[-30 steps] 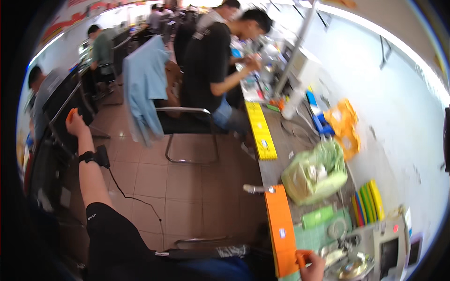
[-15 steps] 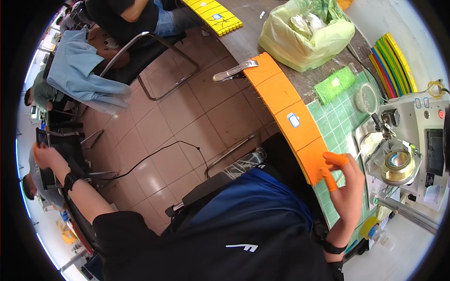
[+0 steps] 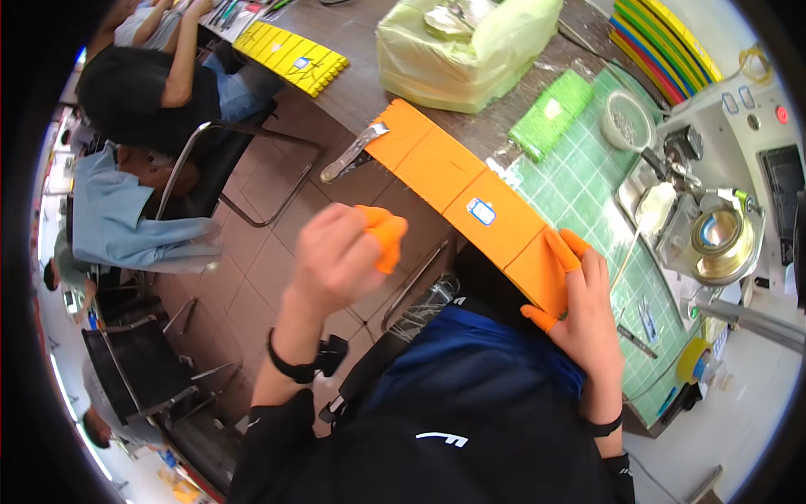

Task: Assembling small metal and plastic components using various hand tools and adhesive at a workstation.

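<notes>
An orange segmented board (image 3: 457,181) with a small blue-and-white label runs along the table's near edge. A metal spring clamp (image 3: 356,151) grips its far left end. My right hand (image 3: 588,319) rests at the board's near right end, thumb and fingers spread apart and touching it. Orange finger cots cover several of its fingertips. Over the floor, left of the board and apart from it, my left hand (image 3: 336,256) is closed, with orange-covered fingertips bunched together. Motion blurs it slightly; whatever its fingers may hold is hidden.
On the table are a yellow-green plastic bag (image 3: 470,63), a green cloth pad (image 3: 551,114), a bowl of small pieces (image 3: 628,119) and a yellow board (image 3: 290,57). A machine with a brass-coloured round part (image 3: 720,242) stands right. Another person (image 3: 143,92) sits far left.
My left hand has swung in from far left toward the board. My right hand has settled onto the board's near end, where it was hovering at the edge. The view has turned.
</notes>
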`<state>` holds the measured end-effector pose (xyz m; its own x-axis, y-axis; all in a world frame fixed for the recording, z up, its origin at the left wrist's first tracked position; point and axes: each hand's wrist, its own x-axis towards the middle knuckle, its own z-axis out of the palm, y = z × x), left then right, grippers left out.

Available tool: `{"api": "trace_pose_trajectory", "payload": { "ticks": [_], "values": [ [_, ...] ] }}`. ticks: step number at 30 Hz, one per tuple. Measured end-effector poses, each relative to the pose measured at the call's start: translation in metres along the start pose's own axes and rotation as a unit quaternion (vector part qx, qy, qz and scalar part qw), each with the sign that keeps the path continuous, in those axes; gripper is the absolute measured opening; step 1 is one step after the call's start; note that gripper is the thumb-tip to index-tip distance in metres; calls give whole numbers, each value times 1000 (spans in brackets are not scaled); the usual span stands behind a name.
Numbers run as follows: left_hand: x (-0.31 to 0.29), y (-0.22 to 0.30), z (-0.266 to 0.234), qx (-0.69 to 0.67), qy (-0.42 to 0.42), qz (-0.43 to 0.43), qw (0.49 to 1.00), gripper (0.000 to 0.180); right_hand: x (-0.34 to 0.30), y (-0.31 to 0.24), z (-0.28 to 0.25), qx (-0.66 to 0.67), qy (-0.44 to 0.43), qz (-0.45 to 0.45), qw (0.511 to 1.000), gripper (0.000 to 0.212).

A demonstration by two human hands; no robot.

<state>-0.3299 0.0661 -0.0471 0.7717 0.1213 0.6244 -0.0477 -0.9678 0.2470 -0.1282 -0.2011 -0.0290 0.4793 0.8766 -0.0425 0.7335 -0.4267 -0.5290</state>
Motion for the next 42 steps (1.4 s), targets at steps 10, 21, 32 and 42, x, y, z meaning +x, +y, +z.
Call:
{"api": "trace_pose_trajectory", "payload": {
  "ticks": [10, 21, 32, 42],
  "values": [
    [2, 50, 70, -99, -20, -147, 984, 23, 3, 11, -1, 11, 14, -13, 1000, 90],
    [-2, 53, 73, -133, 9, -213, 968, 29, 4, 12, -1, 26, -2, 0, 1000, 89],
    [-7, 60, 72, -154, 25, -276, 949, 30, 2, 13, 1, 13, -12, -8, 1000, 88],
    [3, 56, 76, -96, 7, -248, 964, 26, 3, 18, 0, 20, -12, -2, 1000, 94]
  ]
}}
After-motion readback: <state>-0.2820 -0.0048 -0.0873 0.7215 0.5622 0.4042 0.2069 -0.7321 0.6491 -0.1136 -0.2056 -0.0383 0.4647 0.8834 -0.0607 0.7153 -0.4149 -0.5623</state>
